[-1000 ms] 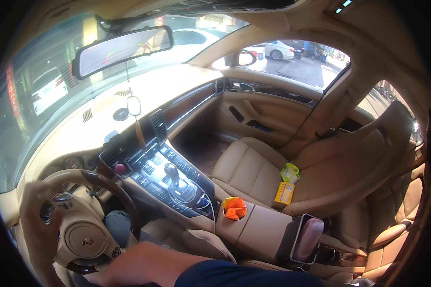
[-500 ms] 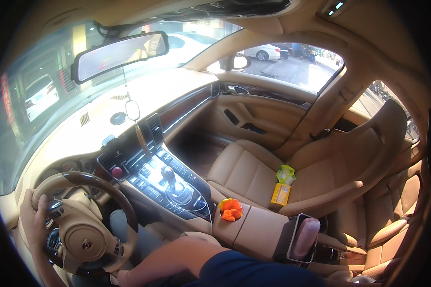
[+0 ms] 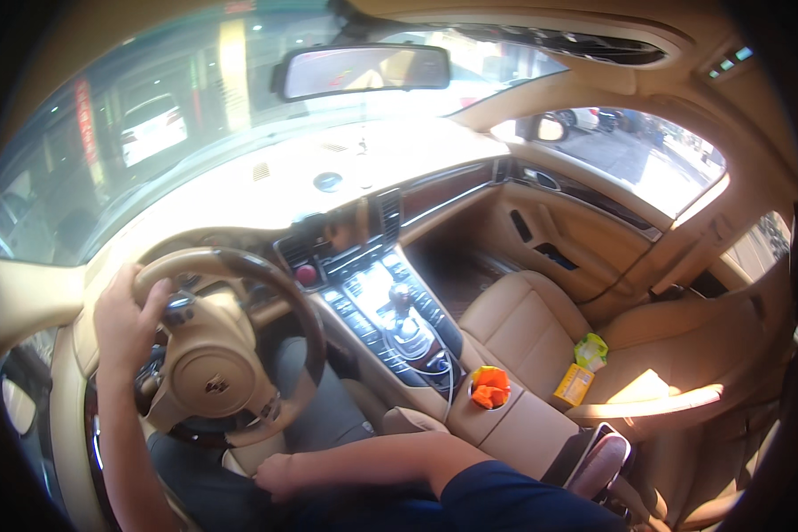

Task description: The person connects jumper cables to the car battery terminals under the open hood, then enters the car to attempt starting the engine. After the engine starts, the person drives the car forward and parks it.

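Note:
My left hand [image 3: 126, 319] is wrapped around the upper left of the beige steering wheel [image 3: 208, 379], its thumb on the inner side of the rim by the spoke. The rim has dark wood-look sections. Low in front of me, my right hand [image 3: 277, 477] is closed above my lap, just below the wheel's bottom edge. Its fingers are curled, and whatever they might hold is hidden. My right forearm crosses from the dark blue sleeve [image 3: 505, 486] on the right. Grey trousers [image 3: 315, 399] show behind the wheel.
Right of the wheel are the centre console [image 3: 386, 306] and gear lever [image 3: 402, 300]. A cup holder has an orange packet [image 3: 489, 388]. On the passenger seat [image 3: 528, 306] lie a yellow box [image 3: 575, 385] and a green packet [image 3: 591, 351]. Parked cars show through the glass.
My view has swung left and levelled, so the cabin sits further right in the picture. My left hand keeps its place on the wheel; the right stays low near its bottom edge.

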### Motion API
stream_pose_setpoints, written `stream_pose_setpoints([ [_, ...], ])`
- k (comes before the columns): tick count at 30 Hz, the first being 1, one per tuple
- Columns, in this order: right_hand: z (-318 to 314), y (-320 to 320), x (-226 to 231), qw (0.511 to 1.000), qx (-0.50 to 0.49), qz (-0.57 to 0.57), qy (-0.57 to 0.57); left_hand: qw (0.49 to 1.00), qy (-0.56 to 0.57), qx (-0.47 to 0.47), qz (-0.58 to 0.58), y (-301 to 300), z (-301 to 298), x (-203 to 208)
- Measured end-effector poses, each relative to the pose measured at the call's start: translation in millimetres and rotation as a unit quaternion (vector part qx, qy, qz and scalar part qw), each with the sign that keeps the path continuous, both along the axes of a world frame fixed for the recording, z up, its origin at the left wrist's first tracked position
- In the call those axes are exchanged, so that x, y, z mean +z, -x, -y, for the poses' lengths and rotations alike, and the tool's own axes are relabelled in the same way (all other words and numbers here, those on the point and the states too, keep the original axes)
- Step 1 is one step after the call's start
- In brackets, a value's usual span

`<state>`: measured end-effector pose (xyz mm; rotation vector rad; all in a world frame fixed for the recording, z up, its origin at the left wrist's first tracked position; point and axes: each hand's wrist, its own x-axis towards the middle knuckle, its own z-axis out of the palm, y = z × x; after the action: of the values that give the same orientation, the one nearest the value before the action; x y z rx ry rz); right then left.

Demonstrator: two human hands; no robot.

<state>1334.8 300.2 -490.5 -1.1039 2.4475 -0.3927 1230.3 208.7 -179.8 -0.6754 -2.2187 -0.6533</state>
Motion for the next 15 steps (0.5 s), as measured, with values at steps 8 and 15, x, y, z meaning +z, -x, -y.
stream_pose_setpoints([
  [8,-12,1,19,0.996,0.034,0.069,-0.036,0.991,0.070,0.039,0.104,14,-4,5],
  [15,-15,2,13,0.996,0.027,-0.029,-0.078,0.993,0.086,0.037,0.073,7,-10,11],
])
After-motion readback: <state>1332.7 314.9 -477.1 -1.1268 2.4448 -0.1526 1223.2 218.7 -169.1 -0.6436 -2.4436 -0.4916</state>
